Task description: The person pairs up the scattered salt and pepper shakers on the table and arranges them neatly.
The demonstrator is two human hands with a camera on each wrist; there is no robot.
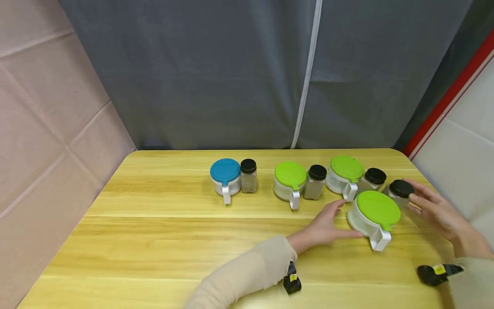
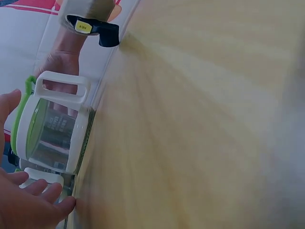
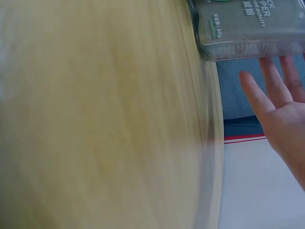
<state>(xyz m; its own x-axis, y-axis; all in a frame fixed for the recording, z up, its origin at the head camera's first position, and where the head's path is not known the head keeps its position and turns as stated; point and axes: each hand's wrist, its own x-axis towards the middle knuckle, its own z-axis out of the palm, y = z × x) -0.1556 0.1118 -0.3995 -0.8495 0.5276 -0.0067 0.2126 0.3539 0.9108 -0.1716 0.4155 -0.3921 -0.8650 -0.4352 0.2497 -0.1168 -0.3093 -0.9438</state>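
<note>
My left hand [image 1: 323,226] is spread at the left side of the nearest green-lidded seasoning jar [image 1: 378,210], thumb and fingers apart. That jar stands upright on the table, its white handle toward me; in the left wrist view its clear body [image 2: 52,136] shows beyond my fingers. At the far right, my right hand [image 1: 440,210] is beside a black-capped pepper bottle [image 1: 402,189], thumb near the cap. The right wrist view shows the labelled bottle [image 3: 252,31] with extended fingers [image 3: 274,83] next to it; whether they touch it I cannot tell.
Leftward along the back stand a blue-lidded jar [image 1: 225,171], a black-capped bottle [image 1: 248,177], a green-lidded jar [image 1: 290,176] and another bottle [image 1: 315,182]. Another green-lidded jar [image 1: 346,169] and bottle [image 1: 373,178] crowd behind the nearest jar. A grey curtain [image 1: 212,77] hangs behind the wooden table [image 1: 146,240].
</note>
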